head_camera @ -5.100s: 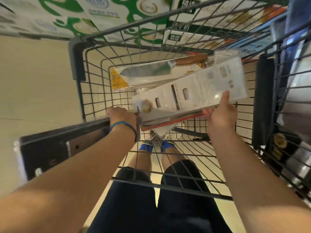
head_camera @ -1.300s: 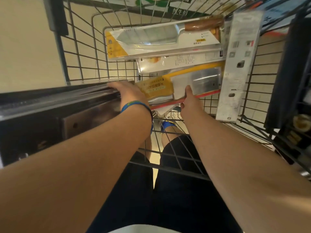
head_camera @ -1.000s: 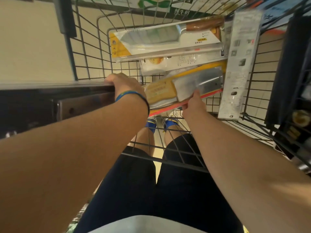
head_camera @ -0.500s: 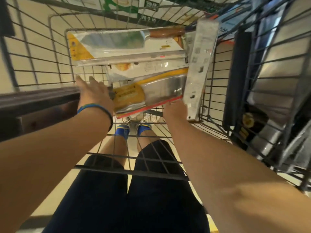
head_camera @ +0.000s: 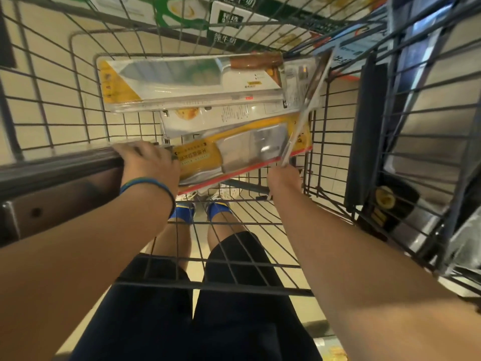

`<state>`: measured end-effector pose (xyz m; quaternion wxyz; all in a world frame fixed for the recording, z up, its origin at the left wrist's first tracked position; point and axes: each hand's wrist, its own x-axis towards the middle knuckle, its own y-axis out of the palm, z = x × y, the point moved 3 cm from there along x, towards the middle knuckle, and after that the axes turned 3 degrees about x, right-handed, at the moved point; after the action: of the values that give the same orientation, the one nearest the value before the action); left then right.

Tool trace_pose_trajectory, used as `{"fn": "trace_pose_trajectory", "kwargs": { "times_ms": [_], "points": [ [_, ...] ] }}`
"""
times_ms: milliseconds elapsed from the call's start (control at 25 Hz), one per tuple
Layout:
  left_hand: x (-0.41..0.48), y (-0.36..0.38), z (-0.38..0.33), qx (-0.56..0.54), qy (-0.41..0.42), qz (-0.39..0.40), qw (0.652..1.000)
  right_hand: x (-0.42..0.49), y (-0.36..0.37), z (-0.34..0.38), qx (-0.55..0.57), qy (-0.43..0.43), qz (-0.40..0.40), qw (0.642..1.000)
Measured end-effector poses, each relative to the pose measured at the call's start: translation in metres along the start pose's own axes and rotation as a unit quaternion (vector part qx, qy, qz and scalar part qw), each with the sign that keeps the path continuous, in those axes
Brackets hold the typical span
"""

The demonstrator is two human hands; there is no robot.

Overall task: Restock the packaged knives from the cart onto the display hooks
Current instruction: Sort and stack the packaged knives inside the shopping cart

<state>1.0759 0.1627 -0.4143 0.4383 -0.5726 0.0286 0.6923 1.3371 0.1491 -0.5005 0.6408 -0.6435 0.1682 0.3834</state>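
The packaged knives are hemmed in by the wire cart (head_camera: 74, 82). The top pack (head_camera: 182, 82) lies along a far wire rim, and the right wall stands just beside the packs' right ends. Bare wire grid is left to the left of the packs, and the space above them is open. The near side is bounded by the handle bar (head_camera: 65, 162), over which the fingers of the left hand (head_camera: 148, 162) are curled; a blue wristband (head_camera: 145, 185) is worn on that wrist. A dark panel (head_camera: 369, 126) is seen just beyond the right wall.

4 packs are counted in the cart. The yellow-carded pack (head_camera: 234, 152) lies nearest, between the 2 hands, its left end just beside the left hand. An edge-on pack (head_camera: 307, 108) is tilted up from the right hand (head_camera: 283, 175) across the right ends of the other 3. Its lower end meets that hand, whose fingers are hidden, so a grip cannot be told.

In the top pack a broad blade and a brown wooden handle are shown under clear plastic, with a yellow corner on white card. A white-backed pack (head_camera: 234, 117) is partly covered. A steel cleaver blade and a red lower edge are shown on the yellow-carded pack.
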Motion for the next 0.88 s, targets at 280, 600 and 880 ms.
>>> {"fn": "trace_pose_trajectory", "kwargs": {
  "times_ms": [280, 600, 880],
  "points": [
    [-0.011, 0.000, 0.006, 0.027, 0.023, 0.007, 0.999, -0.111, -0.010, 0.058, 0.317, 0.067, 0.162, 0.932],
    [-0.011, 0.013, 0.000, 0.047, -0.004, -0.018, 0.999, -0.162, -0.072, 0.046, 0.463, 0.047, 0.214, 0.859],
    [-0.012, 0.018, -0.001, 0.044, -0.009, -0.013, 0.999, -0.192, -0.009, 0.108, 0.369, -0.110, 0.239, 0.891]
  ]
}}
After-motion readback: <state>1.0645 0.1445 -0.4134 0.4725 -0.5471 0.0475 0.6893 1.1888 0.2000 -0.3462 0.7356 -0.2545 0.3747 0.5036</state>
